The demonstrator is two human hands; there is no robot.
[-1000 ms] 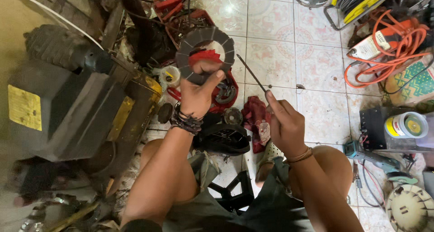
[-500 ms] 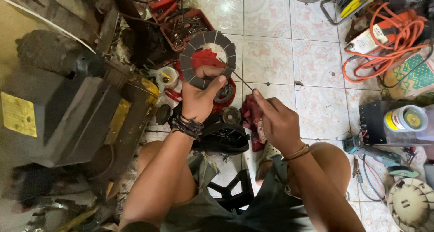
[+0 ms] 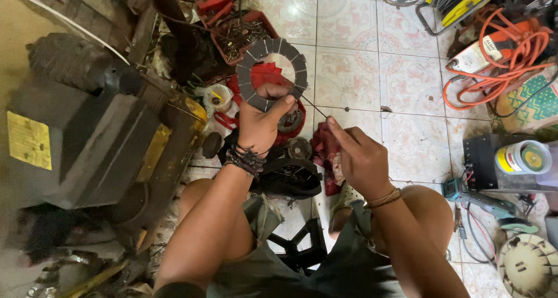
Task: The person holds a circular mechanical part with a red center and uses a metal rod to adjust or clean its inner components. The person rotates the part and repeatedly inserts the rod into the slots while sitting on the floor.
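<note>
Left hand (image 3: 263, 124) raised over the tiled floor (image 3: 349, 71), grip clamped on the lower rim of a grey segmented ring (image 3: 273, 72), thumb across the front face, fingers behind. Ring held upright-ish and flat toward the camera, hollow centre showing red parts below. Right hand (image 3: 361, 158) just to the right and slightly lower, grip pinched together on the near end of a thin wire (image 3: 317, 107). Long axis of the wire slanting up and left, from the right fingertips toward the ring's lower right edge; far tip close to that edge, contact too fine to tell. Ring therefore up and to the left of the right grip, left hand already on it, right hand near but apart from it. Below both hands, a black housing (image 3: 288, 176) and a dark red rag (image 3: 325, 155) on the floor, between the knees. Far left, a big dark machine block (image 3: 87, 153) bearing a yellow rectangular label (image 3: 24, 141) on its side, print unreadable from here. Upper right, a coil of orange cable (image 3: 500, 60) wound around a red and white tool with a pale rectangular sticker. Right edge, a round tin (image 3: 523, 157) with a yellow and white lid, lying on a black box. Top centre, a red tray (image 3: 235, 25) full of small metal bits.
</note>
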